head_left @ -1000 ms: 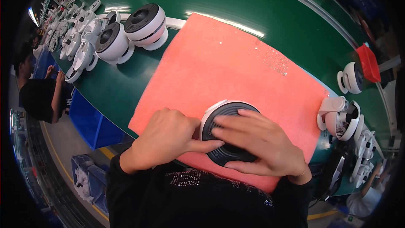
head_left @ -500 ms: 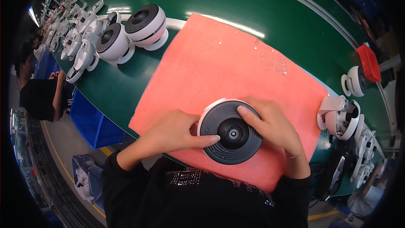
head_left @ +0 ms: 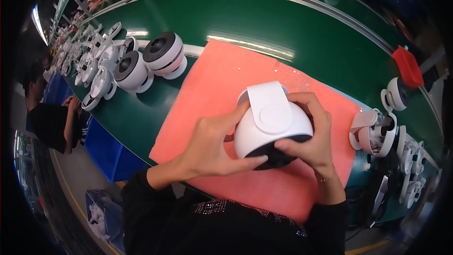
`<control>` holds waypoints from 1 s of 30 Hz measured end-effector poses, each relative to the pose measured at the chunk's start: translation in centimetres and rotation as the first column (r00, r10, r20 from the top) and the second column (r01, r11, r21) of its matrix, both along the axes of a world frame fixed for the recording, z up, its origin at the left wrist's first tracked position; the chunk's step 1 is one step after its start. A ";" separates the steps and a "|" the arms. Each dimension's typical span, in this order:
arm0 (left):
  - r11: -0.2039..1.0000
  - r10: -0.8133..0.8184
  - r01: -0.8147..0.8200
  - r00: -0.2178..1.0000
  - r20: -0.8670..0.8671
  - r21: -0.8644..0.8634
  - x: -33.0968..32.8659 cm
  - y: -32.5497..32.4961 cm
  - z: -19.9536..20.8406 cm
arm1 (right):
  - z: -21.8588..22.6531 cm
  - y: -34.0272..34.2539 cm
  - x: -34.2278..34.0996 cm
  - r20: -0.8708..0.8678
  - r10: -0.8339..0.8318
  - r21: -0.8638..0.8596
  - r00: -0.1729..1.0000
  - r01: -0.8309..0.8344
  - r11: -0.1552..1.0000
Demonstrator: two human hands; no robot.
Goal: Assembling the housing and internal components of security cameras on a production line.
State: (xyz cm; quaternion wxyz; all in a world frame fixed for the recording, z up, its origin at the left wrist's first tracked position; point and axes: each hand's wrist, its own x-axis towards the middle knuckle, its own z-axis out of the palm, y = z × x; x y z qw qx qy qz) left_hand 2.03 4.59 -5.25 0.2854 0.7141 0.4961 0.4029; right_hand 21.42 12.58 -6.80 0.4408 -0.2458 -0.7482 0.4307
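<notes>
Between my two hands is a white ball-shaped camera [head_left: 255,134] with a flat white bracket arm on its upper side. Its black ringed face is tilted down toward me, so the lens is hidden. My left hand [head_left: 212,141] grips its left side, the thumb along the dark lower edge. On the other side, my right hand [head_left: 309,134] wraps its fingers over the shell and presses the thumb near the black face. An orange-pink foam mat [head_left: 203,99] lies beneath, with many tiny shiny screws [head_left: 299,81] scattered on its far part.
At the left stand two assembled cameras [head_left: 165,54], with rows of white shells [head_left: 101,82] behind them. To the right are an opened camera [head_left: 377,134], another camera [head_left: 395,93] and a red bin [head_left: 408,66]. A co-worker [head_left: 52,118] sits at the left beside blue crates [head_left: 106,148].
Both hands have turned the camera: its black lens face pointed up before, and now the white shell and bracket show on top. My head view has shifted slightly.
</notes>
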 end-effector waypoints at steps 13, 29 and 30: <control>0.994 -0.083 0.016 0.731 0.677 0.105 1.1 7.6 -1.2 | -0.1 1.8 1.2 -0.464 0.079 -0.100 0.882 -0.142 0.985; 0.861 0.101 0.296 0.698 0.709 -0.414 6.2 15.5 -3.4 | -2.5 5.4 2.4 -0.540 -0.329 -0.599 0.775 -0.079 0.797; 0.827 0.114 0.361 0.644 0.757 -0.432 5.8 16.8 -3.4 | -2.5 5.6 2.7 -0.556 -0.331 -0.655 0.762 -0.157 0.739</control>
